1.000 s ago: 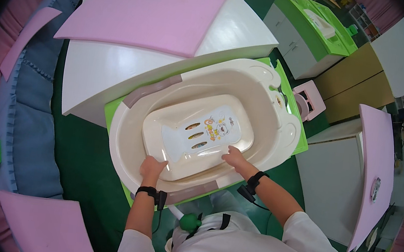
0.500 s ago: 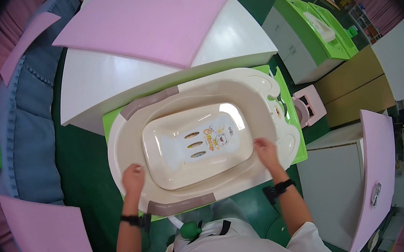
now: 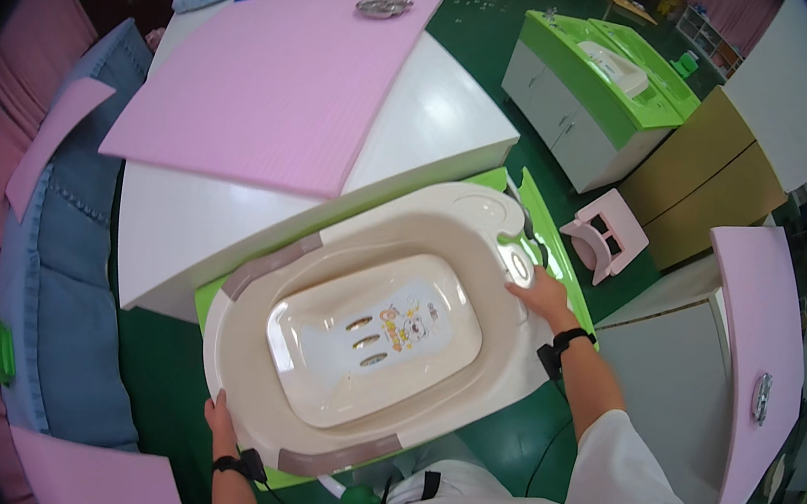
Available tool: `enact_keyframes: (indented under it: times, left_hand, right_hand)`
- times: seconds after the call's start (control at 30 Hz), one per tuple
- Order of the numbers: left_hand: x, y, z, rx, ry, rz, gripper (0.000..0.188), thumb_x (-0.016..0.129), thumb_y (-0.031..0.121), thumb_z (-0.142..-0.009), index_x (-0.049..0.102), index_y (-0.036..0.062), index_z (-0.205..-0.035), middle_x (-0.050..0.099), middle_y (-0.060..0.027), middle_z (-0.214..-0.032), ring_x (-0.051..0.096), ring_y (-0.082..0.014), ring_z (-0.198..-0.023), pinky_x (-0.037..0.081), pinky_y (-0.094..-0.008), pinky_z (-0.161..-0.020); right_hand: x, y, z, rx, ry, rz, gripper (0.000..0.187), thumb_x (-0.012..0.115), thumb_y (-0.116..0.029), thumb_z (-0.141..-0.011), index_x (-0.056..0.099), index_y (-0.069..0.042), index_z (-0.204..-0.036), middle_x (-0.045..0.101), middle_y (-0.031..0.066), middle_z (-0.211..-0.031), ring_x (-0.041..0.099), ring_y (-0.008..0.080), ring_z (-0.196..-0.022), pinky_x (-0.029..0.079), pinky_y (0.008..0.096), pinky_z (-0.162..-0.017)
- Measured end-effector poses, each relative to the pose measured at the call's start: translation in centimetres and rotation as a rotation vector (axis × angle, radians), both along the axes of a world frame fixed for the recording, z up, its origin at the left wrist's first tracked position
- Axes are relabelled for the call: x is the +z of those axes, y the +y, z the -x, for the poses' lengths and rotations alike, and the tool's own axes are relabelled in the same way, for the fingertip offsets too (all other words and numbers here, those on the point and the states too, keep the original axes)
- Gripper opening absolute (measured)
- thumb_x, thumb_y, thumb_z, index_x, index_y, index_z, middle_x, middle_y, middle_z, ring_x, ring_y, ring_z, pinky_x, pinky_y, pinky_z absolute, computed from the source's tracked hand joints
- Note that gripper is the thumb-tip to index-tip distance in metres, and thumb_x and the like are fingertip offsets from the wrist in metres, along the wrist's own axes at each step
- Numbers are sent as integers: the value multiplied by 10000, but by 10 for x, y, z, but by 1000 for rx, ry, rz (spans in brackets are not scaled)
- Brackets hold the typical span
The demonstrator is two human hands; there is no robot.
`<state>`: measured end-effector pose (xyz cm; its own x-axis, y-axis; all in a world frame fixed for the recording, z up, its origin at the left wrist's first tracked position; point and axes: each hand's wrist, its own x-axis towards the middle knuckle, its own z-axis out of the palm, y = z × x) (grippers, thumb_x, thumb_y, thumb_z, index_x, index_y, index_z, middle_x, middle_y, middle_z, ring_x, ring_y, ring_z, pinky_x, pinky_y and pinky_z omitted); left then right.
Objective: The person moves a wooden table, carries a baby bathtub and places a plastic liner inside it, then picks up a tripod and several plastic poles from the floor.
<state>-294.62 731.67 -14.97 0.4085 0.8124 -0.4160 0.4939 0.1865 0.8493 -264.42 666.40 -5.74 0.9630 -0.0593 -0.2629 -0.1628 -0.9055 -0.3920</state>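
A cream baby bathtub with brownish grip pads on its long sides rests tilted across a green stand in front of me. Inside it lies a smaller cream tray printed with a cartoon animal and pierced by three slots. My left hand is closed on the tub's rim at its lower left end. At the opposite end, my right hand grips the rim beside the molded hollows; its fingertips lie over the inner edge.
Beyond the tub stands a white table with a pink mat and a shiny metal item. A pink plastic seat is right of the stand. Farther back is a green-topped sink cabinet. A blue sofa lines the left.
Both hands have gone from inside the tub, by the tray's ends, out to the tub's rim. The view has shifted, so the tub sits lower in the picture.
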Motion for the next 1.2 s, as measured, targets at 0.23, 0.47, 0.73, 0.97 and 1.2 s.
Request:
enact_keyframes:
  times: [0.23, 0.47, 0.73, 0.97, 1.2]
  left_hand:
    - [91, -37, -46, 21, -83, 53, 314, 559, 257, -853, 573, -47, -926, 589, -107, -893, 547, -196, -807, 454, -346, -735]
    - [176, -23, -90, -247, -272, 48, 364, 577, 290, -853, 569, -46, -993, 601, -130, -962, 577, -226, -893, 469, -355, -785]
    - [231, -65, -175, -596, -270, 185, 439, 555, 273, -865, 529, -48, -1163, 588, -169, -1107, 594, -273, -984, 489, -356, -842]
    - [205, -105, -303, -972, -250, 275, 370, 546, 165, -837, 547, -32, -1150, 574, -184, -1095, 566, -295, -1007, 456, -399, -889]
    - [196, -136, -465, -1596, -530, -442, 360, 519, 76, -806, 553, -51, -1141, 586, -205, -1072, 549, -286, -1034, 456, -386, -890]
  right_hand:
    - [53, -34, 41, -184, -206, 51, 746, 679, -643, -617, 637, -16, -1019, 677, 181, -886, 654, 316, -837, 508, 376, -738]
    - [125, -69, 102, -429, -352, -39, 663, 671, -611, -685, 661, -28, -1000, 676, 178, -924, 647, 324, -881, 498, 390, -770]
    - [158, -101, 275, -844, -424, -24, 670, 571, -600, -791, 649, 1, -1075, 675, 188, -934, 651, 307, -871, 490, 367, -753]
    - [155, -52, 405, -1195, -407, 65, 666, 559, -591, -807, 652, 15, -1066, 668, 216, -971, 639, 348, -935, 489, 387, -825]
    - [97, 51, 430, -1548, -356, -41, 618, 583, -596, -786, 678, -34, -1026, 677, 175, -961, 642, 319, -920, 490, 382, -822]
